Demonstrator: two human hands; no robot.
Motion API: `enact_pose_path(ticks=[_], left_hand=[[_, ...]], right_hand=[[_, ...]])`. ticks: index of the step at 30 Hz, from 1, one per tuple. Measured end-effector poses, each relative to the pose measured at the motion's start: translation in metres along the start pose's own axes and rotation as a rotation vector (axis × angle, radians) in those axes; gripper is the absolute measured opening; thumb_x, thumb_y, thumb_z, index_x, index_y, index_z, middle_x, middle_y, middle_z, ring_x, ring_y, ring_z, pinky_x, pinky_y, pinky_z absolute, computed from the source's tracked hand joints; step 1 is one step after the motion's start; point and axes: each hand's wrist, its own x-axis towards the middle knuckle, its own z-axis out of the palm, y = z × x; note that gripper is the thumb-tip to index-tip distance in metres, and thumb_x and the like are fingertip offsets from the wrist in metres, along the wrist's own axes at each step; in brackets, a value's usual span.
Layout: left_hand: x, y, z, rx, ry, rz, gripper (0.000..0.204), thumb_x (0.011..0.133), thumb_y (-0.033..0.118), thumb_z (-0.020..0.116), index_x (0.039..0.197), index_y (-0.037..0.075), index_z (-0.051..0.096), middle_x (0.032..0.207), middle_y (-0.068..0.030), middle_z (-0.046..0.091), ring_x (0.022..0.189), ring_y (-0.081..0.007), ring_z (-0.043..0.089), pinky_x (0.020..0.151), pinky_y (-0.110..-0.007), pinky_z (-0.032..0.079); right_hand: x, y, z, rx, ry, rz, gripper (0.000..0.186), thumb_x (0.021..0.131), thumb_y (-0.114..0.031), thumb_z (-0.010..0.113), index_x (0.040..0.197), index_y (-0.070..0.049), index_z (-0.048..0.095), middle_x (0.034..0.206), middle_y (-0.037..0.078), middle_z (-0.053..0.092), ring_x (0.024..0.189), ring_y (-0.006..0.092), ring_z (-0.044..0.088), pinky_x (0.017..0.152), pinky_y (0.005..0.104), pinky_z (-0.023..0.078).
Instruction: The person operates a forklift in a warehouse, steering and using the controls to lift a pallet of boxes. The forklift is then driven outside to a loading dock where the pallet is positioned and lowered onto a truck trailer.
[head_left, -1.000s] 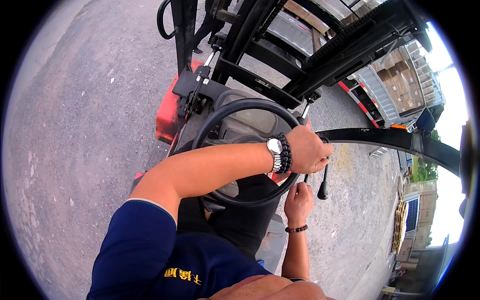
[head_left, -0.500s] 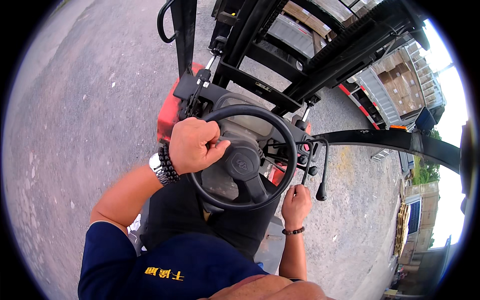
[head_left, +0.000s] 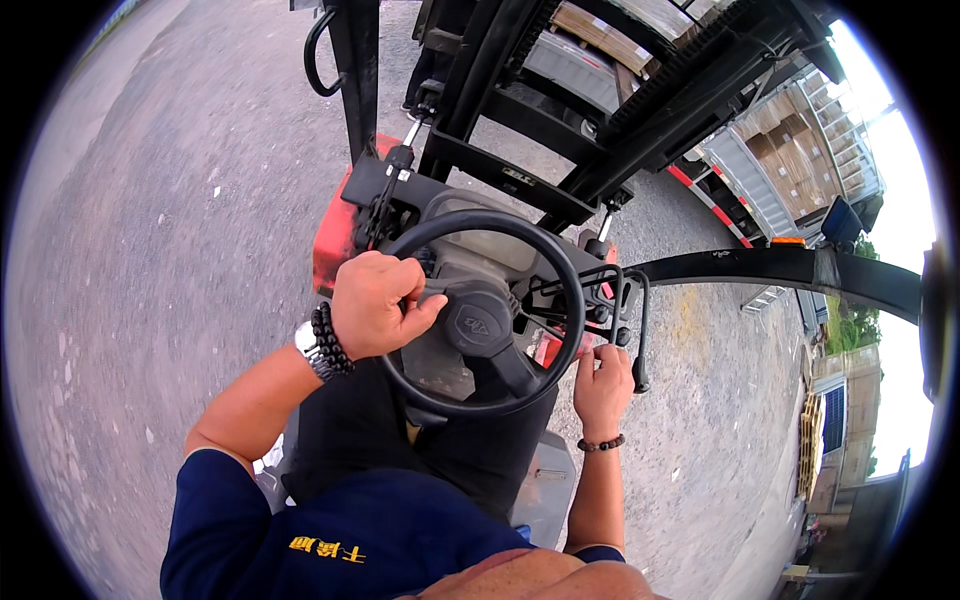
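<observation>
My left hand point(head_left: 378, 305) is closed on the left side of a black steering wheel point(head_left: 572, 330), its thumb lying toward the round hub point(head_left: 480, 322). My right hand point(head_left: 603, 388) grips the lower end of a black control lever point(head_left: 614, 322) to the right of the wheel; the fingers hide the lever's end. Just beside that hand hangs another bent lever with a long black knob point(head_left: 641, 378). Shorter levers with round knobs point(head_left: 601, 314) stand between it and the wheel.
The black forklift mast point(head_left: 520, 125) rises ahead of the red body point(head_left: 335, 235). Beyond it stands a truck loaded with cartons point(head_left: 795, 165); another carton load point(head_left: 605, 35) shows through the mast. A person's dark-clothed legs point(head_left: 425, 80) are left of the mast. Pallets point(head_left: 808, 445) stand far right on gravel ground point(head_left: 180, 250).
My right hand has moved slightly forward and to the right, with the lever still in it. My left hand stays on the wheel, a little lower in view. The view has shifted slightly.
</observation>
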Motion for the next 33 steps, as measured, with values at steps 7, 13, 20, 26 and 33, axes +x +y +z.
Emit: enact_pose_path(ticks=[7,13,20,26,33], left_hand=[[-0.004,-0.006,0.002,-0.01,-0.032,-0.019,0.035,0.083,0.018,0.091,0.074,0.013,0.057,0.069,-0.0032,0.061,0.062,-0.0301,0.057,0.06,-0.042,0.042],[0.005,-0.007,0.004,-0.033,0.014,0.01,0.039,0.082,0.02,0.093,0.073,0.015,0.055,0.062,0.0023,0.056,0.056,-0.0253,0.056,0.058,-0.04,0.042],[0.0,0.001,0.01,-0.004,0.025,-0.002,0.04,0.08,0.022,0.095,0.073,0.016,0.056,0.062,0.0033,0.056,0.056,-0.0249,0.056,0.058,-0.04,0.042],[-0.022,0.015,0.007,0.002,0.003,-0.021,0.039,0.08,0.023,0.095,0.073,0.016,0.057,0.062,0.0026,0.056,0.057,-0.0256,0.057,0.058,-0.041,0.043],[-0.037,0.022,0.008,-0.014,-0.005,-0.013,0.039,0.08,0.025,0.095,0.073,0.016,0.057,0.061,0.0008,0.055,0.058,-0.027,0.059,0.059,-0.041,0.045]], right_hand=[[0.044,0.007,-0.001,-0.031,-0.001,0.013,0.025,0.106,-0.024,0.072,0.093,-0.003,0.073,0.089,0.017,0.073,0.083,0.0423,0.071,0.072,0.0535,0.054],[0.076,0.003,-0.006,-0.022,-0.01,0.063,0.033,0.106,-0.024,0.072,0.084,0.001,0.067,0.083,0.021,0.071,0.079,0.0455,0.069,0.071,0.0549,0.051],[0.097,0.009,-0.011,-0.059,0.003,0.074,0.036,0.105,-0.03,0.072,0.086,0.0,0.072,0.081,0.022,0.074,0.076,0.0475,0.071,0.068,0.0556,0.053],[0.105,0.008,-0.019,-0.084,0.005,0.078,0.038,0.105,-0.034,0.07,0.087,-0.001,0.073,0.08,0.022,0.075,0.077,0.0482,0.072,0.069,0.0557,0.054],[0.109,0.004,-0.02,-0.028,0.004,0.115,0.035,0.104,-0.031,0.072,0.086,-0.001,0.074,0.078,0.022,0.074,0.075,0.0479,0.072,0.068,0.0552,0.053]])
